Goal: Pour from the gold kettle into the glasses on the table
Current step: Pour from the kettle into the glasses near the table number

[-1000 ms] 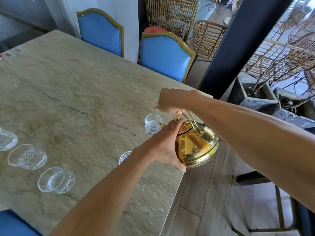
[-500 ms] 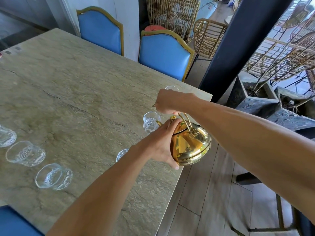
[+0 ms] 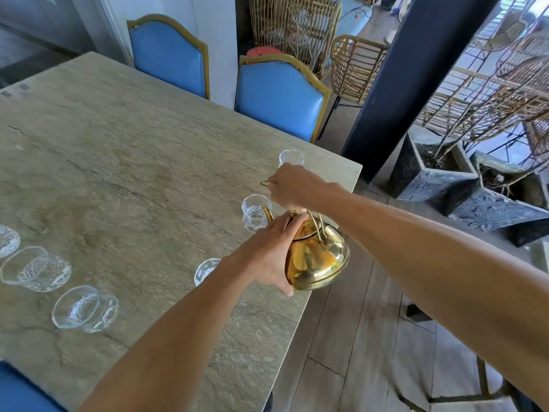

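Observation:
The gold kettle (image 3: 318, 260) hangs tilted over the table's right edge, its spout (image 3: 267, 212) touching the rim of a cut clear glass (image 3: 254, 214). My right hand (image 3: 294, 187) grips the kettle's wire handle from above. My left hand (image 3: 270, 254) lies flat on the kettle's lid and side. A second glass (image 3: 291, 158) stands behind my right hand. A third glass (image 3: 205, 270) is partly hidden under my left wrist. Three more glasses stand at the left: one (image 3: 84, 309), one (image 3: 34, 269), one (image 3: 7, 240) cut by the frame.
The stone table (image 3: 133, 162) ends just right of the kettle, with wooden floor (image 3: 365, 337) below. Two blue chairs (image 3: 279, 96) stand at the far side. A dark pillar (image 3: 413, 78), stone planters (image 3: 436, 173) and wicker chairs (image 3: 353, 63) fill the right.
The kettle and both hands have stayed over the same glass, tilted about the same. The view has shifted a little, and the farthest glass now shows more above my right hand.

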Action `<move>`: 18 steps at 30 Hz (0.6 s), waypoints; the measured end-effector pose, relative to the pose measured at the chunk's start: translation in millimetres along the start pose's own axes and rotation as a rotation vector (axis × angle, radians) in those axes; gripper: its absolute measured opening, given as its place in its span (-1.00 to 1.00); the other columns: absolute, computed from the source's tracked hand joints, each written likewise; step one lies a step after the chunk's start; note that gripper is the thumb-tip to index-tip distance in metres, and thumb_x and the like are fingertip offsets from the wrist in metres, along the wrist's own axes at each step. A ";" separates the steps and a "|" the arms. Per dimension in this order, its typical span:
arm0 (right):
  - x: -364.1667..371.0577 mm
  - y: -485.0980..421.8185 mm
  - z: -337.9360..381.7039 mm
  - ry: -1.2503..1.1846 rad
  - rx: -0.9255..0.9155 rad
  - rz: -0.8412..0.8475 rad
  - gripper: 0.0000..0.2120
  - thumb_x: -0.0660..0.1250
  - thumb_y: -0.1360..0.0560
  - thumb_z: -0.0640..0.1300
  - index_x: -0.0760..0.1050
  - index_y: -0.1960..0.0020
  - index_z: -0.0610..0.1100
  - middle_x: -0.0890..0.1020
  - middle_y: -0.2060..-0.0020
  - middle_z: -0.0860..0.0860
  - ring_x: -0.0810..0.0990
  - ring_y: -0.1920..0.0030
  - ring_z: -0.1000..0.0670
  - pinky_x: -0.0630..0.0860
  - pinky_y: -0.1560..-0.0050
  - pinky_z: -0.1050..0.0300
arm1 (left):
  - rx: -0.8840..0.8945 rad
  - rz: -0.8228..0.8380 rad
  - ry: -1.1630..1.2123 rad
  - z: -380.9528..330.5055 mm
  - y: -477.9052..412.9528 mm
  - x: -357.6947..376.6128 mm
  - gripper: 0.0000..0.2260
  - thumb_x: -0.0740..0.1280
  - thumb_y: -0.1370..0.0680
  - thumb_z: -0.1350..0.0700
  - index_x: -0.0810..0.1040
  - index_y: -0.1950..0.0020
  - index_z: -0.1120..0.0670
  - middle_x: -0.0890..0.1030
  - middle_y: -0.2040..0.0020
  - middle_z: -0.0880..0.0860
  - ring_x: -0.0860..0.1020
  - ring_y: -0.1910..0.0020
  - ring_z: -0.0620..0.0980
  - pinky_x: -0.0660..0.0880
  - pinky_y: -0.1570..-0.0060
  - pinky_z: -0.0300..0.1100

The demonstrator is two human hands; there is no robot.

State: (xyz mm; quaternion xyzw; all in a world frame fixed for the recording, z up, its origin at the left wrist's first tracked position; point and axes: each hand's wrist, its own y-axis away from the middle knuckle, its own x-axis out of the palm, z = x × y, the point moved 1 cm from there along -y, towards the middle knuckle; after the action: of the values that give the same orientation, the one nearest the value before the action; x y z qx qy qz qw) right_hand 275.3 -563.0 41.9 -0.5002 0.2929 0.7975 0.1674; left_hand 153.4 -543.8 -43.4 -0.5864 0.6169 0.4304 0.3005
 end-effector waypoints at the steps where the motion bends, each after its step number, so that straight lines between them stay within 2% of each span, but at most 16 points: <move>1: -0.1 3.0 -1.9 0.013 0.000 -0.011 -0.77 0.19 -0.64 -0.17 0.59 0.02 -0.24 0.61 0.26 -0.07 0.56 0.30 -0.03 0.48 0.30 0.08 | 0.006 -0.006 -0.021 -0.8 0.4 0.5 0.37 0.74 -0.05 -0.14 -0.14 -0.59 -0.10 0.10 -0.59 0.03 0.24 -0.54 0.12 0.42 -0.41 0.10; 4: -1.7 13.2 -6.5 0.050 0.008 -0.036 -0.70 0.14 -0.65 -0.13 0.58 -0.18 -0.23 0.60 0.08 -0.14 0.51 0.14 -0.10 0.49 0.11 -0.02 | 0.035 -0.036 -0.067 -2.8 2.1 1.4 0.41 0.74 -0.02 -0.12 -0.16 -0.60 -0.10 0.07 -0.59 0.00 0.22 -0.56 0.13 0.39 -0.41 0.21; 6: -2.9 20.1 -9.2 0.018 0.013 -0.060 -0.68 0.13 -0.65 -0.11 0.57 -0.26 -0.18 0.63 -0.05 -0.17 0.54 0.08 -0.14 0.51 0.04 -0.02 | 0.051 -0.047 -0.079 -4.9 3.5 1.2 0.45 0.74 0.00 -0.11 -0.21 -0.61 -0.12 0.04 -0.60 -0.03 0.18 -0.58 0.13 0.34 -0.44 0.25; 8: -6.2 27.3 -11.0 -0.043 0.016 -0.090 -0.67 0.13 -0.66 -0.10 0.57 -0.30 -0.10 0.65 0.01 -0.11 0.61 0.16 -0.09 0.53 0.23 0.13 | 0.065 -0.053 -0.087 -8.2 4.8 -1.2 0.46 0.74 0.00 -0.10 -0.22 -0.61 -0.13 0.04 -0.60 -0.02 0.17 -0.59 0.14 0.32 -0.46 0.26; 10: -12.1 35.1 -11.8 -0.114 0.036 -0.124 -0.66 0.12 -0.67 -0.09 0.53 -0.37 -0.05 0.61 0.22 0.01 0.54 0.41 0.06 0.40 0.57 0.31 | 0.085 -0.058 -0.100 -12.4 5.2 -6.1 0.44 0.73 -0.01 -0.09 -0.20 -0.62 -0.13 0.06 -0.60 0.00 0.17 -0.58 0.15 0.31 -0.46 0.24; 11: -16.1 39.5 -11.8 -0.139 0.052 -0.142 -0.64 0.12 -0.67 -0.10 0.50 -0.40 -0.04 0.57 0.28 0.04 0.50 0.47 0.09 0.32 0.66 0.35 | 0.103 -0.063 -0.113 -14.0 4.2 -8.8 0.43 0.73 -0.01 -0.09 -0.19 -0.62 -0.12 0.07 -0.59 0.02 0.18 -0.57 0.15 0.32 -0.45 0.23; 14: -30.0 53.5 -14.5 -0.175 0.081 -0.187 -0.61 0.13 -0.65 -0.12 0.45 -0.45 -0.03 0.55 0.29 0.05 0.47 0.48 0.10 0.29 0.68 0.36 | 0.164 -0.078 -0.166 -21.2 0.0 -18.8 0.38 0.72 -0.04 -0.09 -0.19 -0.58 -0.15 0.09 -0.56 0.03 0.20 -0.55 0.14 0.34 -0.44 0.18; 18: -48.3 62.7 -20.8 -0.190 0.068 -0.233 -0.61 0.13 -0.65 -0.12 0.48 -0.43 -0.04 0.67 0.07 -0.04 0.50 0.44 0.10 0.36 0.61 0.33 | 0.202 -0.092 -0.206 -29.6 -14.2 -30.8 0.39 0.72 -0.06 -0.11 -0.22 -0.58 -0.14 0.10 -0.58 0.09 0.17 -0.57 0.15 0.33 -0.44 0.21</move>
State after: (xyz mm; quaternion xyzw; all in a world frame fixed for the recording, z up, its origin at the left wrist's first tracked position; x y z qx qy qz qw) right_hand 276.2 -623.4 97.2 -0.4473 0.2424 0.8060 0.3027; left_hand 175.4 -554.8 -5.6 -0.5337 0.5953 0.4100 0.4391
